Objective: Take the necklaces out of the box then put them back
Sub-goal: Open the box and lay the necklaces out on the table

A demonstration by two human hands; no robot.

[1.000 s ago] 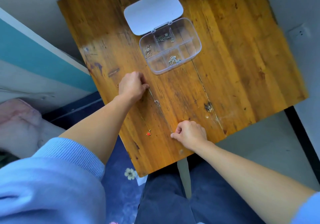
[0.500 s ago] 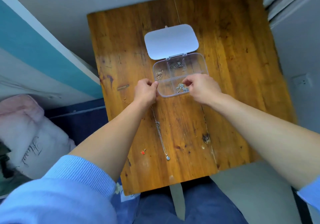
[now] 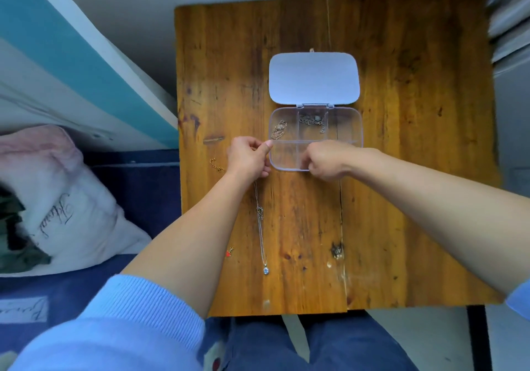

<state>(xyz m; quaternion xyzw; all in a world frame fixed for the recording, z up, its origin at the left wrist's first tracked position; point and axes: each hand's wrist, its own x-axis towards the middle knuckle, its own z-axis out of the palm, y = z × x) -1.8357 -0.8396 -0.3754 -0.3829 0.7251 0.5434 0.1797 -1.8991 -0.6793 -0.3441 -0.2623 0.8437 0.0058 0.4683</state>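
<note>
A clear compartment box (image 3: pixel 348 129) lies on the wooden table (image 3: pixel 401 198) with its white lid (image 3: pixel 314 78) folded back. A gold necklace (image 3: pixel 279 129) sits in the back left compartment and a silver one (image 3: pixel 312 121) in the back middle. My left hand (image 3: pixel 248 160) pinches the box's left rim with thumb and forefinger. My right hand (image 3: pixel 329 160) reaches into the front middle compartment, fingers pinched together over a necklace they hide. On the table lie a silver chain with a blue pendant (image 3: pixel 261 233), a red pendant (image 3: pixel 229 253) and a gold chain (image 3: pixel 216 165).
The table's left edge drops to a bed with a blue sheet (image 3: pixel 134 187) and a pink-and-white pillow (image 3: pixel 66 198). My lap in blue trousers (image 3: pixel 286 345) is at the front edge. A wall runs along the right.
My right hand left the near end of the silver chain, went up to the box and now dips into its front middle compartment. My left hand shifted to the box's left rim.
</note>
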